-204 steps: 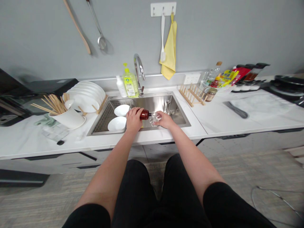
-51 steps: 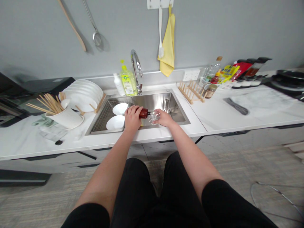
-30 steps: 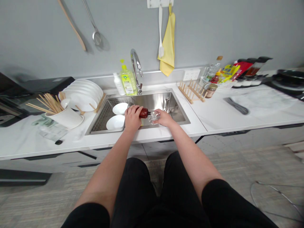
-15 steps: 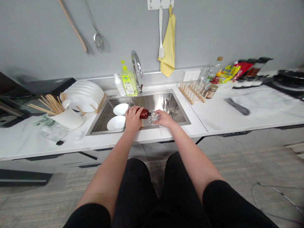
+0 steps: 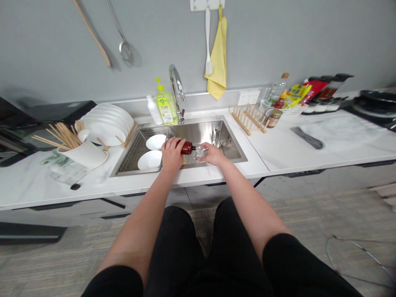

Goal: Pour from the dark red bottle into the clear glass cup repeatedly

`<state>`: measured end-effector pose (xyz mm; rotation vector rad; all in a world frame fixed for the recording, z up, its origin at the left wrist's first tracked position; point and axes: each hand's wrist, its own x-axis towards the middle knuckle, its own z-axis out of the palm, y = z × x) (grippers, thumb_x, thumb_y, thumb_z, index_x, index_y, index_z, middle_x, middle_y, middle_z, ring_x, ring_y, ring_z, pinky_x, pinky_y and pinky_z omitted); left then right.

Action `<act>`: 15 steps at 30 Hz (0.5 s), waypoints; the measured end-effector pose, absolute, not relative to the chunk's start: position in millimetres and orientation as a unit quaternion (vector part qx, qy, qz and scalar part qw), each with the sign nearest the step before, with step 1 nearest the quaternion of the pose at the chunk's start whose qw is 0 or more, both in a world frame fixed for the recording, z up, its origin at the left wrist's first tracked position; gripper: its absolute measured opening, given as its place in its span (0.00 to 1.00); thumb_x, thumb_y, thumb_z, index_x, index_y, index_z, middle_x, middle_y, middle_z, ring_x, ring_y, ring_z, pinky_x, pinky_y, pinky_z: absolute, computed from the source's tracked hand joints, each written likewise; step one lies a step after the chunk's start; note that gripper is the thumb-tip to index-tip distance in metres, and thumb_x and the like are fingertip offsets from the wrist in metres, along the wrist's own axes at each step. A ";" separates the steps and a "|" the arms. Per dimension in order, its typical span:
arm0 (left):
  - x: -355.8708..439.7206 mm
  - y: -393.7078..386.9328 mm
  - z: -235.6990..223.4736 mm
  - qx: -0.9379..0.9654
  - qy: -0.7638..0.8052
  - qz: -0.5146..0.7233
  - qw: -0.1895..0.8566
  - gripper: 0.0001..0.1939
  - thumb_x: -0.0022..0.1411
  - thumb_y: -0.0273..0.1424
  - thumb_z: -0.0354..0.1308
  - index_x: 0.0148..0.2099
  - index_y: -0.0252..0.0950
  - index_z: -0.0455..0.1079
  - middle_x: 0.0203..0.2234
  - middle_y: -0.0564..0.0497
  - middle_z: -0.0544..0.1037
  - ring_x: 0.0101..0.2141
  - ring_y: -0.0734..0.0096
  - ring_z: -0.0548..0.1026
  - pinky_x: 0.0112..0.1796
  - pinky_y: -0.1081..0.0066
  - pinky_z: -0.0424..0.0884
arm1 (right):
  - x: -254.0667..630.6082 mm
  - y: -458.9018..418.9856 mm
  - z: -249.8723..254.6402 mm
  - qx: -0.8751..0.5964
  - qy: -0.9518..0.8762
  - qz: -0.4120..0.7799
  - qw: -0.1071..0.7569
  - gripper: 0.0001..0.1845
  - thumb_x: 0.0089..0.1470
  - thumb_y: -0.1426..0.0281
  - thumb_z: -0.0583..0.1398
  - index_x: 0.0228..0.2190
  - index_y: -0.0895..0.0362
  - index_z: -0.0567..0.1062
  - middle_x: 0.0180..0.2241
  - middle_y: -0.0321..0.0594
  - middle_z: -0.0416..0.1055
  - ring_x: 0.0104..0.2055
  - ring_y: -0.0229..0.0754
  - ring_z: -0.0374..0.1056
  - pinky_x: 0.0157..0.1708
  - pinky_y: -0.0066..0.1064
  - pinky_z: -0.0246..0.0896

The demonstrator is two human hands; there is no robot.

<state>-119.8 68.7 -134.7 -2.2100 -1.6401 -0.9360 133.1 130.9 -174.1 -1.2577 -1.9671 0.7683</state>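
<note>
Over the front of the sink (image 5: 234, 153), my left hand (image 5: 173, 153) is closed around a dark red-brown bottle (image 5: 187, 147). The bottle lies on its side, its black neck pointing right. My right hand (image 5: 214, 154) grips a small clear glass (image 5: 200, 153), whose mouth is at the bottle's neck. Whether liquid runs between them is too small to tell. Left of my left hand, two white bowls (image 5: 150, 160) sit in a wire rack (image 5: 130, 154) in the sink.
Behind the sink stand a faucet (image 5: 175, 88), a yellow-green soap bottle (image 5: 166, 105) and a white bottle (image 5: 154, 110). White plates (image 5: 107, 121) and a chopstick holder (image 5: 88, 153) are at left. A wooden rack (image 5: 249, 119), a jar (image 5: 274, 118) and a black whisk-like utensil (image 5: 307, 138) lie right.
The whole view has shifted slightly. Both hands keep their grip on the bottle and the glass, in nearly the same pose.
</note>
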 end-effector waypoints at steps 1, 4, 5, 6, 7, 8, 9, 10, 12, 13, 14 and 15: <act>-119.7 68.6 -134.8 -0.755 -0.560 -0.319 0.120 0.31 0.71 0.26 0.58 0.73 0.45 0.75 0.68 0.40 0.78 0.73 0.41 0.68 0.73 0.41 0.59 | 133.0 130.8 -174.1 -0.482 -0.753 0.295 0.336 0.40 0.41 0.66 0.84 0.55 0.49 0.79 0.53 0.40 0.84 0.53 0.53 0.83 0.60 0.48 0.76; -119.4 68.5 -135.0 -0.755 -0.557 -0.319 0.130 0.31 0.71 0.25 0.58 0.73 0.44 0.76 0.68 0.39 0.79 0.72 0.41 0.69 0.72 0.42 0.60 | 132.9 130.2 -173.4 -0.484 -0.751 0.296 0.337 0.40 0.40 0.66 0.84 0.55 0.49 0.79 0.52 0.40 0.84 0.53 0.54 0.82 0.60 0.48 0.76; -119.4 68.5 -135.0 -0.755 -0.557 -0.318 0.133 0.31 0.71 0.25 0.58 0.73 0.44 0.76 0.68 0.39 0.79 0.72 0.41 0.69 0.72 0.42 0.60 | 132.9 130.0 -173.1 -0.485 -0.750 0.296 0.338 0.40 0.40 0.66 0.84 0.55 0.49 0.79 0.52 0.40 0.84 0.53 0.54 0.83 0.60 0.48 0.76; -119.3 68.5 -135.0 -0.756 -0.558 -0.316 0.134 0.31 0.70 0.25 0.58 0.73 0.44 0.76 0.68 0.39 0.79 0.72 0.41 0.69 0.72 0.42 0.60 | 132.9 129.8 -172.8 -0.486 -0.749 0.298 0.338 0.40 0.40 0.67 0.84 0.55 0.49 0.79 0.52 0.40 0.84 0.53 0.54 0.83 0.60 0.49 0.76; -119.3 68.4 -135.0 -0.756 -0.558 -0.314 0.135 0.32 0.70 0.25 0.58 0.73 0.44 0.75 0.68 0.39 0.79 0.72 0.41 0.69 0.72 0.42 0.60 | 133.0 129.7 -172.5 -0.486 -0.748 0.300 0.338 0.40 0.40 0.67 0.84 0.54 0.49 0.80 0.52 0.40 0.84 0.53 0.54 0.83 0.60 0.49 0.76; -119.3 68.4 -135.0 -0.757 -0.559 -0.311 0.135 0.32 0.70 0.25 0.58 0.74 0.45 0.75 0.69 0.39 0.79 0.73 0.41 0.69 0.72 0.41 0.60 | 133.1 129.6 -172.3 -0.486 -0.747 0.303 0.338 0.40 0.40 0.67 0.84 0.54 0.49 0.80 0.52 0.40 0.84 0.53 0.54 0.83 0.60 0.49 0.76; -119.4 68.4 -135.1 -0.758 -0.558 -0.310 0.135 0.32 0.70 0.25 0.58 0.74 0.45 0.75 0.69 0.40 0.79 0.73 0.41 0.69 0.72 0.41 0.60 | 133.2 129.4 -172.0 -0.486 -0.746 0.304 0.338 0.41 0.40 0.67 0.84 0.54 0.49 0.80 0.53 0.40 0.84 0.53 0.54 0.83 0.60 0.49 0.76; -119.5 68.4 -135.3 -0.758 -0.557 -0.310 0.135 0.32 0.70 0.25 0.58 0.74 0.45 0.75 0.69 0.40 0.79 0.73 0.41 0.69 0.72 0.41 0.60 | 133.4 129.2 -171.8 -0.486 -0.746 0.305 0.338 0.41 0.40 0.67 0.84 0.54 0.49 0.80 0.53 0.40 0.84 0.53 0.54 0.83 0.60 0.49 0.76; -119.7 68.6 -135.7 -0.759 -0.555 -0.312 0.136 0.32 0.70 0.25 0.58 0.73 0.45 0.75 0.69 0.40 0.79 0.73 0.41 0.69 0.72 0.42 0.60 | 133.6 128.9 -171.2 -0.485 -0.747 0.303 0.338 0.41 0.39 0.67 0.84 0.55 0.49 0.80 0.52 0.40 0.84 0.53 0.54 0.83 0.60 0.49 0.76; -119.8 68.7 -135.9 -0.758 -0.555 -0.314 0.135 0.31 0.70 0.25 0.57 0.73 0.44 0.75 0.69 0.40 0.79 0.73 0.41 0.69 0.73 0.42 0.60 | 133.6 128.6 -170.9 -0.486 -0.748 0.301 0.337 0.41 0.39 0.67 0.84 0.55 0.48 0.80 0.52 0.40 0.84 0.53 0.54 0.83 0.60 0.49 0.76; -119.9 68.7 -136.0 -0.758 -0.555 -0.315 0.132 0.32 0.70 0.25 0.57 0.73 0.44 0.75 0.69 0.39 0.78 0.73 0.41 0.68 0.73 0.42 0.60 | 133.7 128.5 -170.5 -0.487 -0.748 0.299 0.337 0.41 0.39 0.67 0.84 0.55 0.48 0.80 0.52 0.40 0.84 0.54 0.54 0.82 0.60 0.50 0.76; -119.9 68.7 -136.1 -0.758 -0.556 -0.315 0.128 0.32 0.70 0.25 0.58 0.73 0.44 0.75 0.69 0.39 0.78 0.73 0.41 0.68 0.73 0.42 0.59 | 133.7 128.3 -170.2 -0.489 -0.748 0.298 0.336 0.41 0.39 0.67 0.84 0.55 0.48 0.80 0.53 0.40 0.84 0.54 0.55 0.82 0.61 0.50 0.76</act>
